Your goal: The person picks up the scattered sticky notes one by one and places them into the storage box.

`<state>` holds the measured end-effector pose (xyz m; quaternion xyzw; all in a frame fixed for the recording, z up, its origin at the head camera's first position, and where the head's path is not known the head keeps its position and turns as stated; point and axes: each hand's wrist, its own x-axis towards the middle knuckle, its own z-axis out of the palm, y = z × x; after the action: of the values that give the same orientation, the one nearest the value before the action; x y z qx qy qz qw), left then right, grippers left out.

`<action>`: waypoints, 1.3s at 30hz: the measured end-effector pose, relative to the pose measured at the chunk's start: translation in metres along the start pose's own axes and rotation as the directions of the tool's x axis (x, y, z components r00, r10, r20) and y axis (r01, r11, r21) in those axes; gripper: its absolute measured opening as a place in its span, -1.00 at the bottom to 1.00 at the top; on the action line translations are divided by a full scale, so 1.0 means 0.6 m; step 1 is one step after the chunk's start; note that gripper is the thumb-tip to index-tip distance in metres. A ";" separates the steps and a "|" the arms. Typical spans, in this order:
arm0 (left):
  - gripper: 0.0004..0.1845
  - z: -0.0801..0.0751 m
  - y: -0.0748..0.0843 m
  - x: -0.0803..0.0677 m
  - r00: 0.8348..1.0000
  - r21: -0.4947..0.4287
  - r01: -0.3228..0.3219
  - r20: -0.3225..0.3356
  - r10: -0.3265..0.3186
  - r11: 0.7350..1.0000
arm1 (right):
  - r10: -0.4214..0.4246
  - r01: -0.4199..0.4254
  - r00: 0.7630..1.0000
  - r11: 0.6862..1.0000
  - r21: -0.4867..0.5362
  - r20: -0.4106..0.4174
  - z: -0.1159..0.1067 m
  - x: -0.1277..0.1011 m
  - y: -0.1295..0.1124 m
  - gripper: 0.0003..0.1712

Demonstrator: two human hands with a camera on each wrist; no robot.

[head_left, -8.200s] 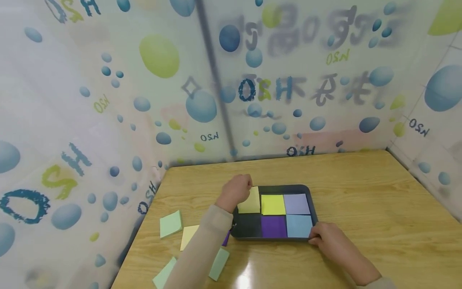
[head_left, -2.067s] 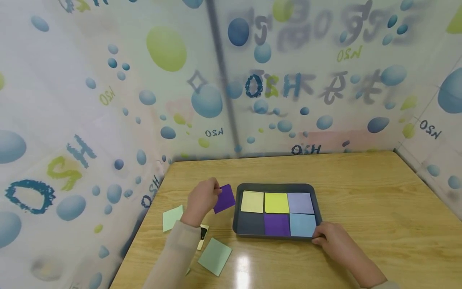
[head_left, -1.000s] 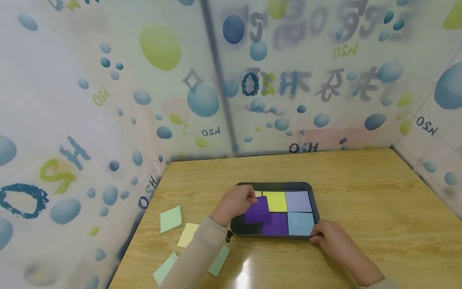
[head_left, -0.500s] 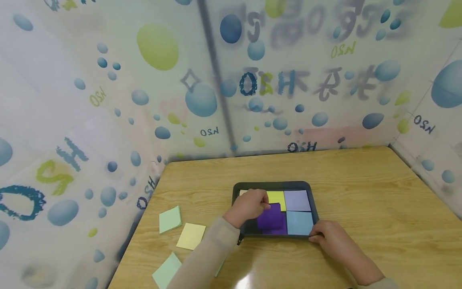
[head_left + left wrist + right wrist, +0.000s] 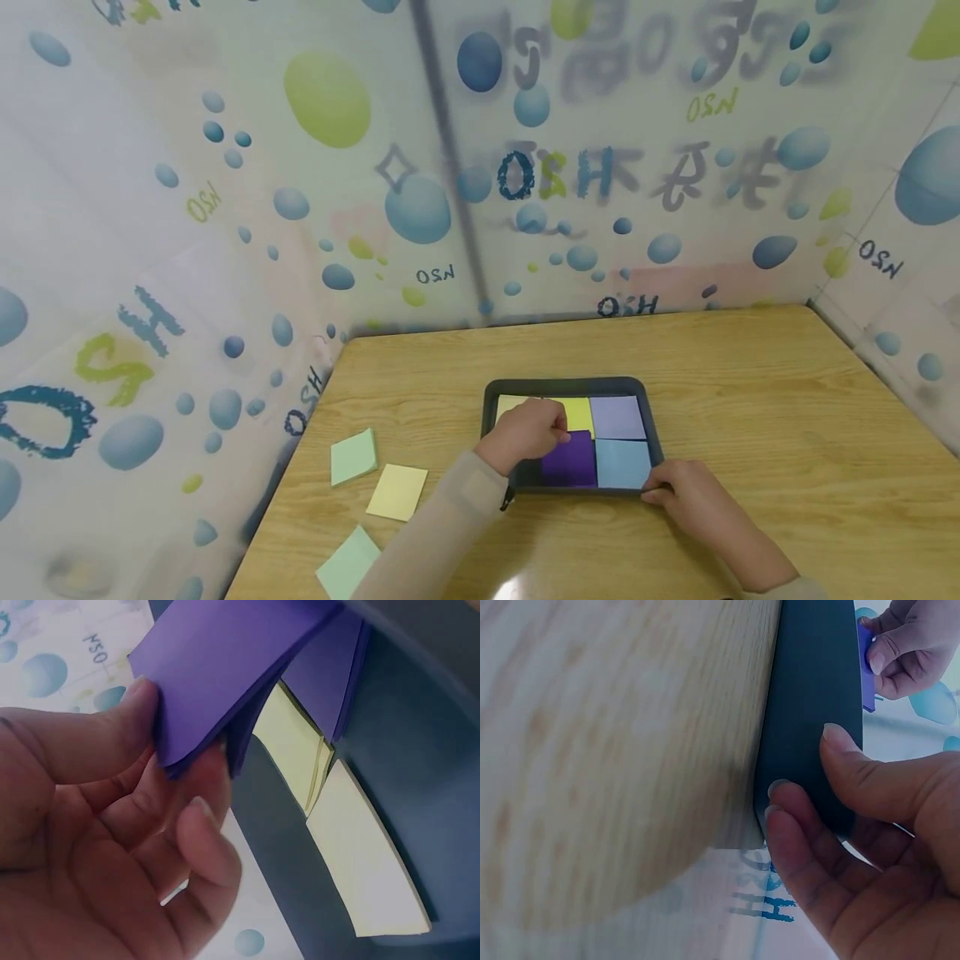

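Note:
A dark tray (image 5: 570,385) lies on the wooden table (image 5: 750,392). In it lie pale yellow (image 5: 510,406), yellow (image 5: 579,412), lavender (image 5: 617,417) and light blue (image 5: 621,463) notes. My left hand (image 5: 555,429) pinches a purple note pad (image 5: 225,667) between thumb and fingers, low over the purple square (image 5: 572,463) in the tray's front middle cell. In the left wrist view the left hand (image 5: 187,757) holds the pad's edge above yellow notes (image 5: 300,750). My right hand (image 5: 652,493) grips the tray's near right corner, thumb on the rim (image 5: 810,712).
Left of the tray lie a green pad (image 5: 354,456), a pale yellow note (image 5: 397,492) and a green note (image 5: 347,565). Bubble-printed curtain walls (image 5: 420,208) close the table's back and both sides. The tray's front left cell (image 5: 527,475) shows bare.
My left hand has carried the purple pad from left of the tray into it, then rightward over the purple square. The right hand has stayed on the tray's corner.

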<state>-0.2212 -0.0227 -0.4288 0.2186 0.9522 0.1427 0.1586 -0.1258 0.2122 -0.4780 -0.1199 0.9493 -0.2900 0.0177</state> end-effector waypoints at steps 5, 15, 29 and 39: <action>-0.92 0.000 0.001 0.002 0.999 0.023 0.004 0.034 -0.005 1.000 | 0.028 -0.029 0.999 1.000 0.007 0.014 0.000 0.001 -0.001 -0.81; -0.86 0.001 0.003 0.003 0.997 0.057 0.001 0.080 -0.006 0.998 | 0.029 -0.030 0.999 0.999 0.012 0.022 0.000 0.000 -0.002 -0.82; -0.68 0.010 -0.004 -0.003 0.991 0.084 0.004 0.130 -0.015 0.996 | 0.047 -0.048 0.998 0.999 0.019 0.035 -0.002 -0.001 -0.006 -0.81; -0.68 0.001 -0.019 -0.021 0.999 0.037 -0.029 0.035 0.028 0.999 | 0.045 -0.046 0.998 0.998 0.031 0.039 -0.004 -0.001 -0.001 -0.82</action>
<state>-0.2143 -0.0381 -0.4299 0.2375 0.9486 0.1233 0.1689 -0.1254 0.2130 -0.4757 -0.1036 0.9465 -0.3023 0.0446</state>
